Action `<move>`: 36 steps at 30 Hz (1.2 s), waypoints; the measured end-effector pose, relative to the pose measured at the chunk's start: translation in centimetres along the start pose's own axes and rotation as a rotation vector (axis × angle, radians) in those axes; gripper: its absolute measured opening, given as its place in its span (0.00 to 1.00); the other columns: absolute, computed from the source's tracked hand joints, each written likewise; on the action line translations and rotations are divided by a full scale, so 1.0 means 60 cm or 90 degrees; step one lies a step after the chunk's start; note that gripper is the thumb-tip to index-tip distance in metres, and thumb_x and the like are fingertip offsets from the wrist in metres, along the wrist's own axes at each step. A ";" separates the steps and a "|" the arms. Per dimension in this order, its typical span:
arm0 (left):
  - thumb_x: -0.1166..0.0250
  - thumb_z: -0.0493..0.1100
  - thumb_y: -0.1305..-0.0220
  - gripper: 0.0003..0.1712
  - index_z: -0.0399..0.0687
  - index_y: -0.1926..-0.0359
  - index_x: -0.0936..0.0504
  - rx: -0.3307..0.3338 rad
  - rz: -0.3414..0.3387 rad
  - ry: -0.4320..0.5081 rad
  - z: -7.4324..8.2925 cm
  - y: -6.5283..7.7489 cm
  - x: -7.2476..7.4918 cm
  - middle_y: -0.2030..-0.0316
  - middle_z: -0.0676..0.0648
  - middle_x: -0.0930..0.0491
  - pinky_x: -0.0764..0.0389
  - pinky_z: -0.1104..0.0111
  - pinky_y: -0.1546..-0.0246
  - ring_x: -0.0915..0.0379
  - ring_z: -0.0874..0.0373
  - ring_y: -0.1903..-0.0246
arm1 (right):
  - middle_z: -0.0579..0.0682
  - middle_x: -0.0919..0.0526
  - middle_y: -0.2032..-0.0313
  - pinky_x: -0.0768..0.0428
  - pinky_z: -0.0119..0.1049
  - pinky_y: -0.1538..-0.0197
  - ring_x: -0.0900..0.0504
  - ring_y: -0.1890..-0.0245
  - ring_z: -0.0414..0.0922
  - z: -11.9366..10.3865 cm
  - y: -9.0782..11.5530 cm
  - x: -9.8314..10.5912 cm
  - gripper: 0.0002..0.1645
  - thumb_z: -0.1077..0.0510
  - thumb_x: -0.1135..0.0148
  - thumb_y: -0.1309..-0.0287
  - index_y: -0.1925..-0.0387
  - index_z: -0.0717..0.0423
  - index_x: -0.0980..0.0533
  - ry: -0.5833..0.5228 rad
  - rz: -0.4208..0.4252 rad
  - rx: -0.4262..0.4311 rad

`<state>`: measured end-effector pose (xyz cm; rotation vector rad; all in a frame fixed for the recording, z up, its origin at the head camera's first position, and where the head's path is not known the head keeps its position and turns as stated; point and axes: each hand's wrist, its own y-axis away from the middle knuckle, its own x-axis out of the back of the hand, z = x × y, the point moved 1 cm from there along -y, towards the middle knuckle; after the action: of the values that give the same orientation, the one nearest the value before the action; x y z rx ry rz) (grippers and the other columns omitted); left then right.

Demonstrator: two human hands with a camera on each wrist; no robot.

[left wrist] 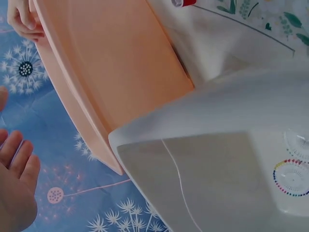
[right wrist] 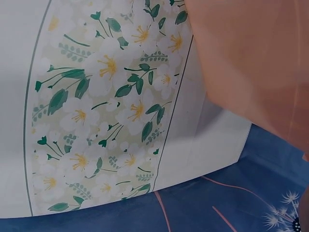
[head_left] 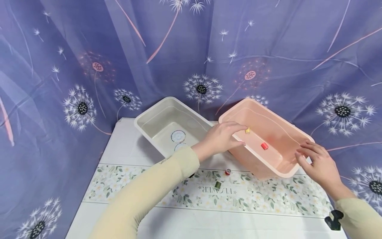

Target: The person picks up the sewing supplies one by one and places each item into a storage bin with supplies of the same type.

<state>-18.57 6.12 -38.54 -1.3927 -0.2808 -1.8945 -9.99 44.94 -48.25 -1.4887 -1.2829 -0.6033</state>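
My left hand reaches over the near rim of the pink plastic tub, thumb and fingers spread apart. Just off its index fingertip shows a small yellow thread spool, overlapping the inside of the tub. The left wrist view shows the fingers of the left hand extended, with nothing between them. A red spool lies on the tub floor. My right hand holds the tub's right end, fingers bent over the rim. On the table in front lie a green spool and a red spool with a pale end.
Left of the pink tub stands a grey tub holding round pin wheels; the two tubs' rims come close together. A dark item shows partly behind my left sleeve. A dandelion-print curtain hangs behind the flower-banded table cover.
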 end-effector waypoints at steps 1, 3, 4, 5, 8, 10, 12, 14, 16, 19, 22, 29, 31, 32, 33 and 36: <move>0.25 0.58 0.31 0.34 0.57 0.28 0.20 -0.001 -0.002 0.000 0.001 0.005 -0.001 0.31 0.55 0.20 0.20 0.68 0.35 0.24 0.60 0.32 | 0.70 0.21 0.37 0.31 0.76 0.36 0.30 0.30 0.68 0.000 0.000 0.000 0.19 0.53 0.35 0.28 0.49 0.65 0.15 0.000 0.000 0.000; 0.26 0.58 0.31 0.34 0.58 0.28 0.21 -0.002 -0.008 -0.003 0.003 0.014 -0.002 0.30 0.56 0.21 0.19 0.67 0.36 0.24 0.60 0.32 | 0.70 0.20 0.38 0.31 0.76 0.36 0.30 0.30 0.68 -0.001 0.000 0.001 0.19 0.53 0.35 0.28 0.49 0.65 0.15 0.001 0.001 0.001; 0.26 0.59 0.31 0.34 0.59 0.27 0.21 0.000 -0.012 -0.002 0.004 0.019 -0.003 0.29 0.56 0.22 0.20 0.66 0.35 0.24 0.59 0.32 | 0.70 0.20 0.38 0.31 0.76 0.36 0.30 0.30 0.68 -0.002 0.000 0.001 0.19 0.53 0.35 0.28 0.49 0.65 0.15 0.000 0.003 0.002; 0.26 0.59 0.31 0.35 0.59 0.27 0.22 0.002 -0.017 -0.002 0.004 0.024 -0.004 0.29 0.56 0.22 0.20 0.66 0.34 0.24 0.59 0.32 | 0.70 0.20 0.38 0.31 0.76 0.36 0.29 0.30 0.68 -0.002 0.000 0.001 0.19 0.53 0.35 0.28 0.49 0.65 0.15 0.000 0.004 0.003; 0.27 0.60 0.31 0.36 0.59 0.26 0.22 0.010 -0.033 0.004 0.006 0.040 -0.008 0.28 0.55 0.23 0.20 0.65 0.34 0.23 0.57 0.33 | 0.70 0.20 0.38 0.31 0.75 0.35 0.30 0.30 0.68 -0.002 0.000 0.000 0.19 0.53 0.36 0.28 0.49 0.65 0.15 -0.003 0.006 0.005; 0.28 0.61 0.31 0.36 0.58 0.26 0.23 0.011 -0.039 0.009 0.008 0.049 -0.011 0.28 0.55 0.23 0.21 0.66 0.34 0.22 0.58 0.34 | 0.70 0.20 0.39 0.31 0.75 0.34 0.30 0.30 0.68 -0.002 0.000 -0.001 0.18 0.54 0.36 0.28 0.49 0.66 0.15 -0.005 0.007 0.007; 0.28 0.61 0.31 0.36 0.58 0.26 0.22 0.007 -0.037 0.009 0.009 0.059 -0.013 0.28 0.55 0.23 0.21 0.67 0.34 0.21 0.59 0.35 | 0.70 0.20 0.39 0.31 0.75 0.34 0.30 0.30 0.68 -0.001 0.000 -0.002 0.19 0.54 0.36 0.28 0.49 0.66 0.15 -0.005 0.008 0.008; 0.27 0.61 0.32 0.37 0.57 0.27 0.22 -0.004 -0.032 0.003 0.011 0.069 -0.016 0.29 0.54 0.22 0.20 0.68 0.35 0.22 0.59 0.34 | 0.70 0.20 0.39 0.31 0.75 0.35 0.29 0.30 0.68 -0.001 0.000 -0.002 0.18 0.53 0.36 0.28 0.50 0.66 0.15 -0.004 0.010 0.010; 0.26 0.60 0.33 0.37 0.56 0.27 0.21 -0.013 -0.027 0.002 0.013 0.078 -0.019 0.30 0.53 0.21 0.20 0.67 0.35 0.22 0.59 0.34 | 0.69 0.19 0.39 0.30 0.76 0.36 0.29 0.30 0.67 0.000 0.000 -0.003 0.18 0.53 0.36 0.28 0.50 0.65 0.15 -0.003 0.013 0.010; 0.25 0.60 0.33 0.37 0.55 0.27 0.21 -0.017 -0.027 -0.005 0.016 0.091 -0.024 0.30 0.52 0.20 0.21 0.65 0.33 0.22 0.58 0.33 | 0.69 0.19 0.39 0.30 0.75 0.36 0.29 0.30 0.67 0.001 -0.001 -0.004 0.18 0.53 0.35 0.29 0.51 0.65 0.14 -0.003 0.018 0.011; 0.24 0.59 0.34 0.38 0.55 0.27 0.22 -0.015 -0.030 -0.006 0.019 0.102 -0.031 0.30 0.52 0.20 0.21 0.64 0.32 0.23 0.58 0.32 | 0.69 0.19 0.39 0.31 0.75 0.34 0.29 0.31 0.68 0.002 -0.001 -0.004 0.18 0.53 0.35 0.29 0.51 0.65 0.14 -0.004 0.020 0.011; 0.23 0.60 0.35 0.39 0.54 0.27 0.21 -0.020 -0.030 -0.002 0.021 0.133 -0.050 0.30 0.53 0.21 0.22 0.66 0.31 0.24 0.58 0.31 | 0.69 0.19 0.39 0.31 0.74 0.33 0.29 0.31 0.69 0.003 -0.002 -0.005 0.18 0.53 0.35 0.29 0.50 0.65 0.14 -0.006 0.015 0.008; 0.23 0.61 0.35 0.39 0.54 0.27 0.22 -0.026 -0.037 -0.007 0.022 0.141 -0.056 0.30 0.54 0.21 0.25 0.67 0.29 0.25 0.58 0.31 | 0.69 0.19 0.39 0.31 0.75 0.34 0.29 0.32 0.69 0.004 -0.002 -0.005 0.18 0.53 0.35 0.29 0.50 0.65 0.14 -0.006 0.014 0.007; 0.23 0.60 0.35 0.40 0.54 0.27 0.22 -0.029 -0.042 -0.006 0.021 0.145 -0.060 0.29 0.54 0.22 0.27 0.68 0.28 0.25 0.59 0.30 | 0.69 0.19 0.39 0.31 0.75 0.34 0.29 0.31 0.69 0.003 -0.002 -0.005 0.18 0.53 0.35 0.29 0.50 0.65 0.14 -0.006 0.014 0.007; 0.23 0.60 0.35 0.40 0.54 0.26 0.22 -0.029 -0.048 -0.010 0.021 0.148 -0.063 0.29 0.54 0.22 0.28 0.69 0.27 0.26 0.59 0.30 | 0.69 0.19 0.39 0.31 0.75 0.34 0.29 0.32 0.69 0.003 -0.002 -0.005 0.18 0.53 0.35 0.29 0.50 0.65 0.14 -0.005 0.013 0.008; 0.23 0.61 0.36 0.41 0.54 0.26 0.23 -0.031 -0.057 -0.024 0.019 0.157 -0.076 0.28 0.55 0.23 0.30 0.71 0.27 0.27 0.60 0.29 | 0.69 0.20 0.39 0.31 0.75 0.34 0.29 0.31 0.69 0.002 -0.001 -0.004 0.18 0.53 0.35 0.28 0.50 0.65 0.14 -0.003 0.011 0.010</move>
<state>-10.80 2.26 -44.53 -1.4713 -0.3222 -1.9611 -10.16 44.93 -48.48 -1.4880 -1.2750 -0.5774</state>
